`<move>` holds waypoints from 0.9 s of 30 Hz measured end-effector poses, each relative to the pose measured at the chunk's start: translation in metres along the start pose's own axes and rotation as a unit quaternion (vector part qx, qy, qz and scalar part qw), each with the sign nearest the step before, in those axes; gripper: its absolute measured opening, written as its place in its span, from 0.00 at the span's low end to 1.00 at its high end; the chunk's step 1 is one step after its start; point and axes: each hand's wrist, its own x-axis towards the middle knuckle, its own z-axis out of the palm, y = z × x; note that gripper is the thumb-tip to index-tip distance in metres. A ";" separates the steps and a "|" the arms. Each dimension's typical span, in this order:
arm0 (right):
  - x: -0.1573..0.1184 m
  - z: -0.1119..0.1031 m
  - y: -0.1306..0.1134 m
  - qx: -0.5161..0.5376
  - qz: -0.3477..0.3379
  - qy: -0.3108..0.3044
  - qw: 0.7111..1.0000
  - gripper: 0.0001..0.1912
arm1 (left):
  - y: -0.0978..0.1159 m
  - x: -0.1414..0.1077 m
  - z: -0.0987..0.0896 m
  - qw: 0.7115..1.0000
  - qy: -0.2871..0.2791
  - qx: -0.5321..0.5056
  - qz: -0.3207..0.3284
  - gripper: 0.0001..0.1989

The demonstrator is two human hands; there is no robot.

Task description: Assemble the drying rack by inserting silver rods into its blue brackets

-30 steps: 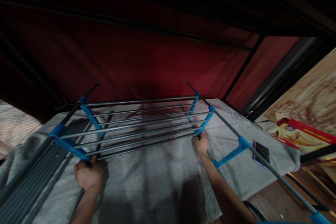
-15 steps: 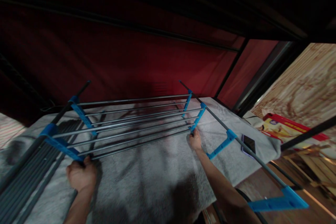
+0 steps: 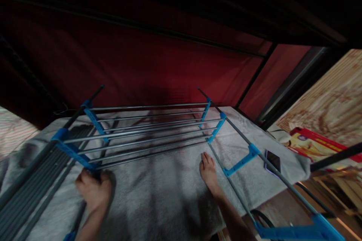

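A rack of grey metal tubes point(image 3: 149, 139) joined by blue plastic brackets lies on its side on a grey cloth. My left hand point(image 3: 94, 192) is at the near left corner, its fingers and thumb around the lower end of a blue bracket point(image 3: 75, 154) and the dark tube there; the exact contact is partly hidden. My right hand point(image 3: 208, 171) rests over the cloth, fingers loosely extended with nothing in them. It is just short of the right bracket point(image 3: 217, 130) and left of another bracket point(image 3: 240, 162), which has no cross tubes.
Several loose grey tubes point(image 3: 36, 180) lie side by side at the left on the grey cloth point(image 3: 158, 188). A phone point(image 3: 273, 162) lies at the right, partly behind a long tube. Beyond it is a red and yellow box point(image 3: 313, 145). A red fabric wall point(image 3: 158, 67) stands behind the rack.
My right hand has let go of the right bracket and drawn back toward me onto the cloth. My left hand stays at the left corner. The whole view has shifted slightly.
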 end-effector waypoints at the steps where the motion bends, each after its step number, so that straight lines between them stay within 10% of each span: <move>1: -0.004 -0.002 -0.001 -0.006 -0.010 -0.003 1.000 0.25 | 0.001 -0.005 0.000 1.000 -0.005 -0.006 0.000 0.40; 18: -0.013 -0.008 0.002 -0.035 -0.081 0.010 0.996 0.25 | 0.030 -0.041 -0.010 0.999 0.006 -0.045 0.030 0.27; 27: -0.014 -0.005 0.005 -0.042 -0.083 0.011 0.996 0.26 | 0.174 -0.010 -0.032 0.952 0.089 -0.230 0.184 0.19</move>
